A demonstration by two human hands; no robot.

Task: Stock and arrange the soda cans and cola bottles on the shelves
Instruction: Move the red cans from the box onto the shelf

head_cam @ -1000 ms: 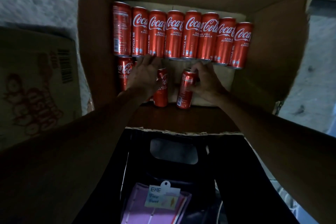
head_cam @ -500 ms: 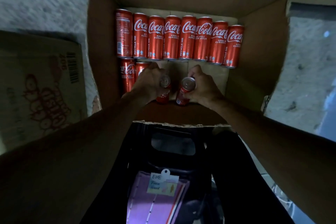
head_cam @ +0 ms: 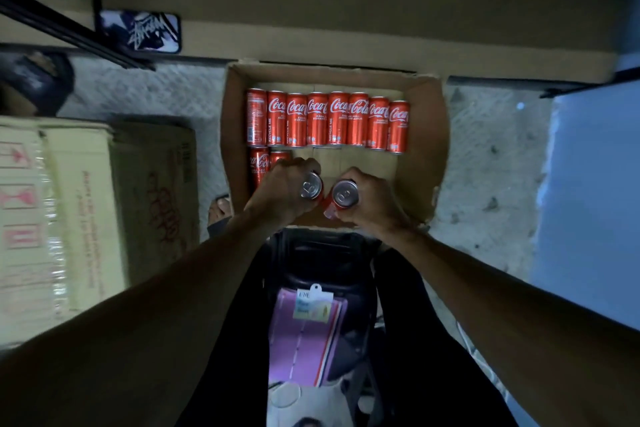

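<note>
An open cardboard box [head_cam: 424,149] lies on the floor in front of me. Inside it, several red cola cans [head_cam: 327,120] lie side by side in a row along the far wall. Two more cans [head_cam: 259,168] lie below them at the left, the second partly hidden by my hand. My left hand [head_cam: 282,189] grips one red can [head_cam: 311,186] with its silver top toward me. My right hand [head_cam: 372,199] grips another can [head_cam: 344,194] the same way. Both held cans are lifted above the box's near edge, almost touching each other.
A closed carton [head_cam: 86,204] wrapped in plastic sits to the left. A dark stool with a tagged purple packet [head_cam: 308,329] is between my legs. A long cardboard panel [head_cam: 346,10] runs behind the box. A pale blue surface [head_cam: 588,201] stands at right.
Both hands took a can each from the lower row, turned them upright and raised them toward me. The view has pulled back, so the box looks smaller.
</note>
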